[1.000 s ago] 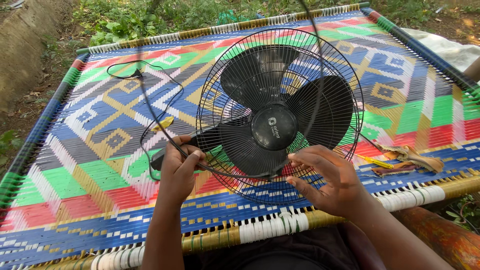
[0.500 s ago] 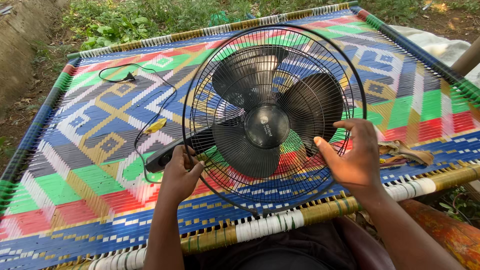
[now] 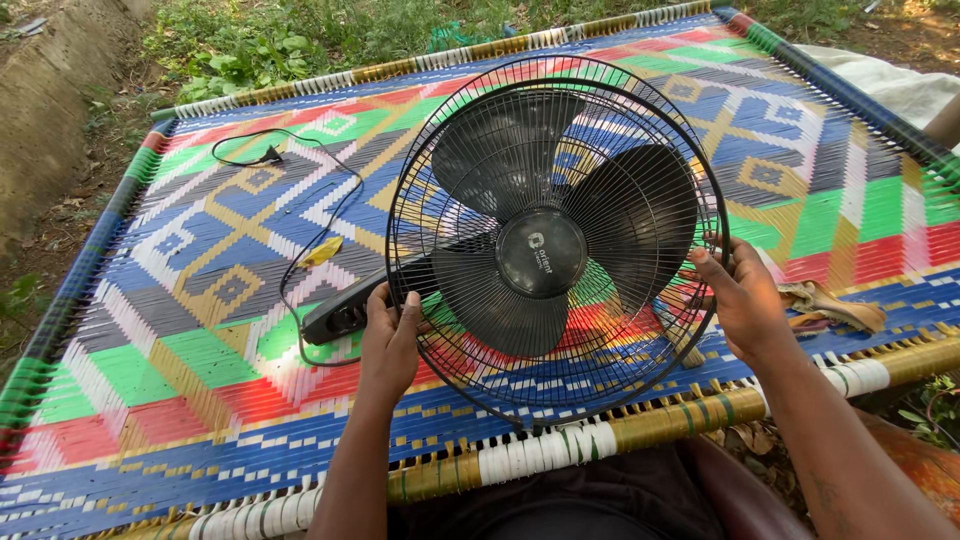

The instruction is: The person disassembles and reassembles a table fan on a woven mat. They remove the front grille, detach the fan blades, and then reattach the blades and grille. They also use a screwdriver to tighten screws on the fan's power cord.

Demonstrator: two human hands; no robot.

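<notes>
Two hands hold a round black wire fan cage [image 3: 556, 245]: left hand [image 3: 388, 340] grips its left rim, right hand [image 3: 742, 300] its right, over a bright woven plastic cot [image 3: 200, 330].

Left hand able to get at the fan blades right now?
Probably not. The left hand grips the wire guard, which stands closed over the black blades; its gaps look too narrow for fingers.

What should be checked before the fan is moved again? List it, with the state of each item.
1. Left hand grips the fan's wire guard: ok.
2. Right hand grips the guard's opposite rim: ok.
3. Black blades at rest: ok, they show sharp.
4. Power cord unplugged: ok, the plug lies loose on the woven cot.
5. Guard fastened shut all around: cannot tell.
</notes>
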